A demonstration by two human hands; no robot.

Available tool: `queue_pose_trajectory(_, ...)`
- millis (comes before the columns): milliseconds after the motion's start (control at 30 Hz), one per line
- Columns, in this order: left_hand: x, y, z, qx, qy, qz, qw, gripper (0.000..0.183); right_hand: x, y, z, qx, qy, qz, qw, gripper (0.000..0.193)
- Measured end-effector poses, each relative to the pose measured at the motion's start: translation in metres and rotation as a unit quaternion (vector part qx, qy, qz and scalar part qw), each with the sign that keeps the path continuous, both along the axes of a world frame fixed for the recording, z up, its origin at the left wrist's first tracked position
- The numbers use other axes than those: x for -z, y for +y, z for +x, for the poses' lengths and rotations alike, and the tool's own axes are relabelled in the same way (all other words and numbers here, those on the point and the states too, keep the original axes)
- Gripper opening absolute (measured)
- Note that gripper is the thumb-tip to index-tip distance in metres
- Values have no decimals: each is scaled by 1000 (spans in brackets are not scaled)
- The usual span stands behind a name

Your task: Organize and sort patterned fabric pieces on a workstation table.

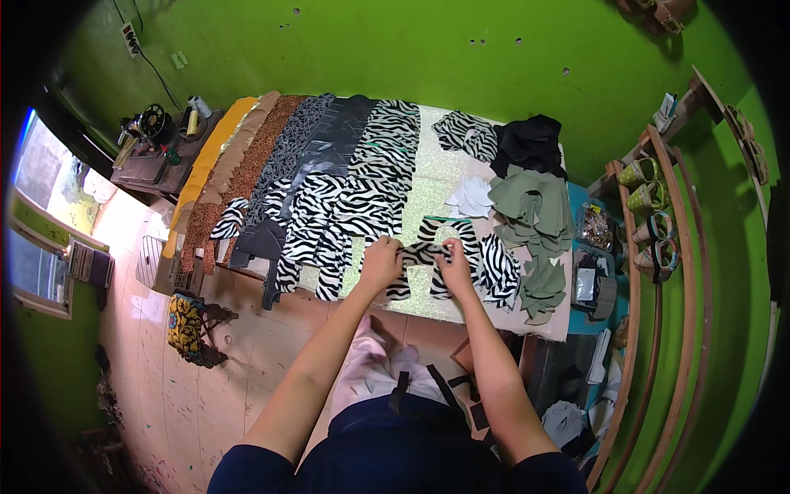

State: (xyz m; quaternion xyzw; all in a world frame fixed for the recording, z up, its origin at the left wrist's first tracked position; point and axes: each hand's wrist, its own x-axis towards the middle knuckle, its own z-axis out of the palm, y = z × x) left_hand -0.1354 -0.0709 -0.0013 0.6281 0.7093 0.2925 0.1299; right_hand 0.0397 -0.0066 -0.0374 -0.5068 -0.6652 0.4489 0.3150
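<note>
Left hand [380,262] and right hand [453,263] both pinch one zebra-print cut piece [418,254], held flat over the glittery sheet [436,185] near the worktable's [543,328] front edge. Zebra-print stacks [362,198] lie just left; olive-green pieces [533,216] at the right edge, black cloth [531,142] at the far right corner. Blue tray [613,305] beside the table holds small packets. Bare strip along front edge.
</note>
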Motion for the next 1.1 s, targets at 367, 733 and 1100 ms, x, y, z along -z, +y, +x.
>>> queue_pose_trajectory(367, -19, -5, -87, -94, -118, -57, 987, 31, -16, -2, -86, -37, 34, -30, 998, 35)
queue_pose_trajectory(733, 0, -15, -148, -97, -31, -81, 992, 27, -5, -8, -144, -103, -98, 72, 987, 31)
queue_pose_trajectory(1100, 1, -6, -130, -55, 111, 87, 988, 32, -8, -25, -142, -41, -131, 125, 983, 27)
